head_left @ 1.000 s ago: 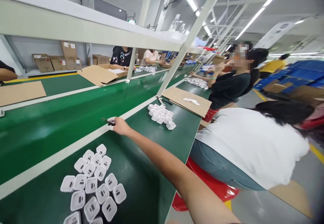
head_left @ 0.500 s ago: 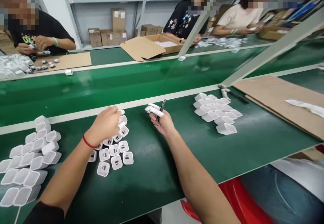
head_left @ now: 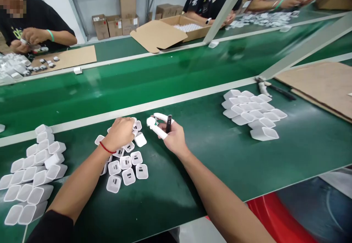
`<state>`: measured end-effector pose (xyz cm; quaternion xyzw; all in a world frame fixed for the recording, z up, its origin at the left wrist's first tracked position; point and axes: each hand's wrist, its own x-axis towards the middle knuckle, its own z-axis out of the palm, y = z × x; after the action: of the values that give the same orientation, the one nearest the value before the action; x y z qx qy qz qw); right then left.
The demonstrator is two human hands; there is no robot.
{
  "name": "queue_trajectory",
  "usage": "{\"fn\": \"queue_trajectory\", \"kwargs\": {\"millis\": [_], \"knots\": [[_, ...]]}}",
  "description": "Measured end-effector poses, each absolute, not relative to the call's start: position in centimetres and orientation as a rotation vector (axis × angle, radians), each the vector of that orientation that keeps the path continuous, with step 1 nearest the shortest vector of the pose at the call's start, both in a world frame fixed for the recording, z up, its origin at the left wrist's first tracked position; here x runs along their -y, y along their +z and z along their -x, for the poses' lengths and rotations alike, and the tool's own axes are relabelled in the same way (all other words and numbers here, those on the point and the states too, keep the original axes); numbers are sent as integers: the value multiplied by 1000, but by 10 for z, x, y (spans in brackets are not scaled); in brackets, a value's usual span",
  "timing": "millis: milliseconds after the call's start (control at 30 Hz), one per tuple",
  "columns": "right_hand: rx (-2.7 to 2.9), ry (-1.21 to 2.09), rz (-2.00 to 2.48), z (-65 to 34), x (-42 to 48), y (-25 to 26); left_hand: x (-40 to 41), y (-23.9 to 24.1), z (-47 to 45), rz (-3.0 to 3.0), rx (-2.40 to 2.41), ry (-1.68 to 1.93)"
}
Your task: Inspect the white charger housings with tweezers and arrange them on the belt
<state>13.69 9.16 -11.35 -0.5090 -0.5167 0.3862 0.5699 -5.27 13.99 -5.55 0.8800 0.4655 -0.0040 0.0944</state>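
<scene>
My left hand (head_left: 121, 133), a red cord at the wrist, curls down over the top of a cluster of white charger shells (head_left: 125, 166) on the green bench; its fingers close on one shell. Just to its right my right hand (head_left: 170, 136) has white cots on its fingertips and pinches a small white part (head_left: 151, 122), with a dark pen-like tool (head_left: 168, 123) held upright between the fingers. A loose shell (head_left: 140, 139) lies tilted between the two hands.
More shells are stacked at the left edge (head_left: 30, 173) and at the right (head_left: 253, 113). Beyond a white rail runs a green conveyor belt (head_left: 137, 78). Cardboard sheet (head_left: 321, 85) with a tool beside it lies right. People work across the belt, near an open carton (head_left: 170, 32).
One second ago my right arm reached far right along the rail with the tool. Since then the view swung left, both hands met over the middle cluster, and the right hand drew slightly closer.
</scene>
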Motion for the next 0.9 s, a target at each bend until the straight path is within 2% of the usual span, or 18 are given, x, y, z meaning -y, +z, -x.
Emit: {"fn": "queue_trajectory", "kwargs": {"millis": [133,233,300,900], "knots": [[1475,430,1073,-132,-80,-115,-138,-57,55,-2506,-1344,350],[1619,247,951,-130,-74,-114,-134,-60,54,-2429,-1066,732],[1681,172,941,-131,-72,-114,-131,-62,52,-2435,-935,841],[1768,53,974,-131,-73,-110,-127,-64,49,-2469,-846,829]]}}
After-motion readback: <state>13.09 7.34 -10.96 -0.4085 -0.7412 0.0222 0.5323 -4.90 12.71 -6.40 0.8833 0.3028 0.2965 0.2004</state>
